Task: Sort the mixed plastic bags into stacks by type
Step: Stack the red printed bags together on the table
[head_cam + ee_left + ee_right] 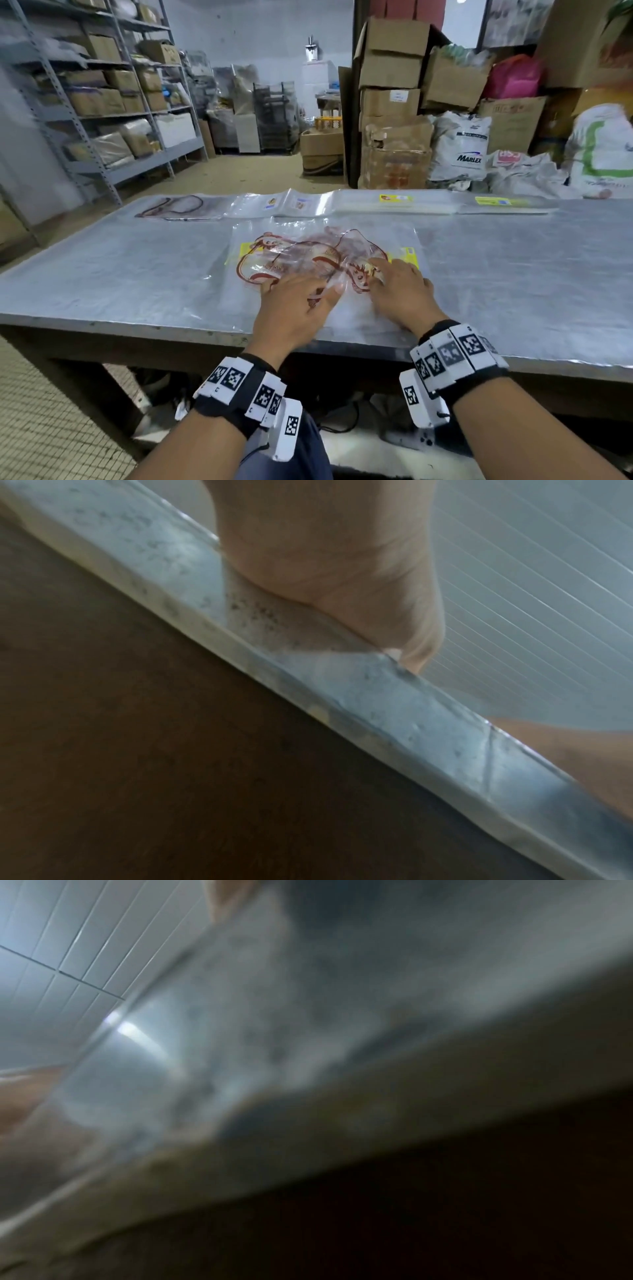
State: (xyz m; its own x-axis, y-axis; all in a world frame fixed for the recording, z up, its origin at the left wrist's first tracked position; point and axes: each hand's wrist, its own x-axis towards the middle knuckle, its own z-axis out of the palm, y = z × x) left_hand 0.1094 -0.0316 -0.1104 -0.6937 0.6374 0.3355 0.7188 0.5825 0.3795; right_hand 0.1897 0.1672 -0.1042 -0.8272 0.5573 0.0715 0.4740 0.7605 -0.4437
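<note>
A loose pile of clear plastic bags (308, 255) with red cartoon print and yellow labels lies in the middle of the table (120, 274). My left hand (301, 291) sits on its near side, fingers bent down, with crumpled film of a red-printed bag (329, 282) pinched between thumb and fingers. My right hand (387, 277) lies flat beside it, fingers spread and pressing on the pile. The left wrist view shows only the heel of my left hand (325, 561) above the table edge (377, 704). The right wrist view is blurred.
Along the far edge lie sorted stacks: red-printed bags (181, 207), clear bags with small labels (284, 204), and yellow-labelled bags (394, 200) (496, 202). Shelves (102, 102) stand at the left; cartons (394, 102) and sacks (459, 147) stand behind the table.
</note>
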